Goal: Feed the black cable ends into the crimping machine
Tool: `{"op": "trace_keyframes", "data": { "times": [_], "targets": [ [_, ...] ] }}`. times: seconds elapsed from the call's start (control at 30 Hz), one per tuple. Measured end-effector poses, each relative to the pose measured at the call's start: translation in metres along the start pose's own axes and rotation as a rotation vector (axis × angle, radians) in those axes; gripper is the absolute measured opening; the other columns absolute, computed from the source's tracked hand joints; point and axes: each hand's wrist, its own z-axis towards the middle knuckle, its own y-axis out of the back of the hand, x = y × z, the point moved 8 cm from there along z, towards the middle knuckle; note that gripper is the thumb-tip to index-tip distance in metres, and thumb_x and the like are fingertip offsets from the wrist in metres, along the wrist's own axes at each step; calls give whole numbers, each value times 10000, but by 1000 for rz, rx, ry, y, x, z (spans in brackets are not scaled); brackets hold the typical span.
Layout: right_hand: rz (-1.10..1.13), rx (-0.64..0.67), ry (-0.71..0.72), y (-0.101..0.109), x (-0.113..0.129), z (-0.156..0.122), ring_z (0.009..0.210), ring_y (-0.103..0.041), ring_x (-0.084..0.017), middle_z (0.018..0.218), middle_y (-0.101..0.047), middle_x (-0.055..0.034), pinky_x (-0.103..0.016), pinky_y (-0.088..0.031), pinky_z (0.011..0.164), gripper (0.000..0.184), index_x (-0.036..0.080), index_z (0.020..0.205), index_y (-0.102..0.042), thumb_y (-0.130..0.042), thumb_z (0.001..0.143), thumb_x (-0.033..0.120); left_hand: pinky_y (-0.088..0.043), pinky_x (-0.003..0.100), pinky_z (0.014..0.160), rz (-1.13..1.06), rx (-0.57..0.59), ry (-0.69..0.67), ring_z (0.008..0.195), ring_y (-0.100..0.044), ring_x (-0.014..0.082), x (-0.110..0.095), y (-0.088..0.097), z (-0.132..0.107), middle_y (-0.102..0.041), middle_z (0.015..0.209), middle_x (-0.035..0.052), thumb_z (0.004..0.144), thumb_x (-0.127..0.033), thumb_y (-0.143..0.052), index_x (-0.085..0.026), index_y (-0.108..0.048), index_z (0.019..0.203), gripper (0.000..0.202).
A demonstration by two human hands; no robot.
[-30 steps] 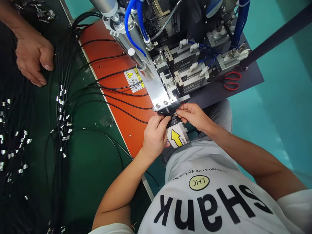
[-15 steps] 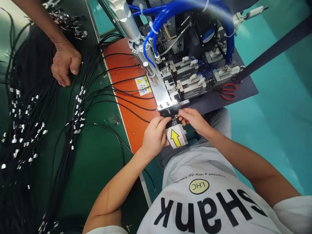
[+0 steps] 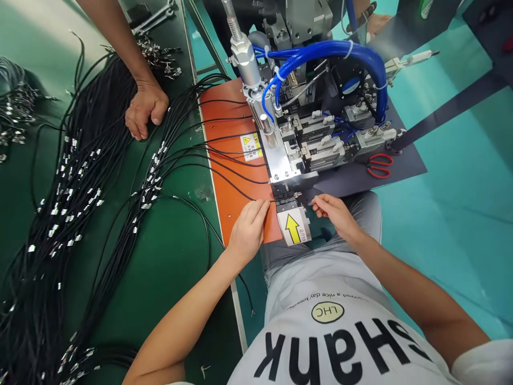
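Observation:
My left hand is closed on a black cable at the near end of the machine. The cable's stripped end, with thin coloured wires, pokes out on the right side of a black clamp fixture. Just below the fixture sits a pale block with a yellow arrow. My right hand is a little to the right of the wire ends, apart from them. Its thumb and forefinger are pinched together; whatever they hold is too small to make out.
More black cables run over the orange plate into the machine. Bundles of black cables cover the green table. Another person's hand rests by them. Red-handled scissors lie on the dark base at right.
My right hand has drawn away to the right from the fixture. My left hand has slid slightly left along the cable, exposing the fixture and wire ends. The view has shifted.

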Motion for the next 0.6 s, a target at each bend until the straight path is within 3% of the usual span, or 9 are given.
{"op": "trace_keyframes", "data": {
  "times": [0.23, 0.3, 0.37, 0.47, 0.53, 0.6],
  "targets": [
    [-17, -28, 24, 9, 1, -9, 639, -512, -94, 802, -620, -3, -243, -402, 620, 346, 191, 910, -693, -685, 837, 528, -445, 499, 1095, 7, -21, 65, 1304, -470, 287, 12, -2, 25, -544, 1358, 180, 965, -122, -363, -134, -488, 1381, 435],
    [-22, -33, 37, 12, 5, -14, 650, -514, -97, 810, -618, -3, -244, -414, 626, 345, 197, 913, -694, -690, 831, 532, -439, 476, 1100, 11, -12, 75, 1312, -464, 277, 16, 6, 30, -533, 1375, 180, 969, -136, -368, -122, -501, 1360, 413],
    [-37, -46, 32, 19, 8, -23, 659, -520, -106, 817, -620, -7, -258, -433, 638, 343, 208, 909, -701, -709, 814, 537, -435, 448, 1100, 32, -7, 111, 1339, -446, 269, 25, 26, 25, -476, 1440, 184, 977, -156, -377, -117, -477, 1380, 418],
    [-87, -118, -4, 41, 4, -38, 699, -553, -133, 873, -645, -36, -303, -469, 685, 314, 239, 914, -724, -753, 780, 521, -467, 388, 1015, 83, 58, 112, 1227, -536, 231, 36, 66, -5, -564, 1337, 151, 979, -163, -386, -149, -545, 1299, 358],
    [-113, -165, -51, 57, -1, -44, 739, -577, -158, 917, -656, -76, -343, -483, 728, 269, 261, 910, -738, -774, 776, 491, -474, 343, 907, 95, 276, -70, 1049, -604, 198, 23, 74, -38, -667, 1105, 92, 971, -160, -408, -194, -631, 1144, 285],
    [-130, -176, -58, 64, -1, -45, 754, -585, -176, 936, -654, -107, -377, -483, 751, 228, 277, 904, -748, -769, 790, 473, -445, 337, 876, 118, 503, -300, 1009, -604, 197, 0, 70, -79, -681, 1001, 73, 950, -152, -464, -211, -673, 1008, 225]
  ]
}}
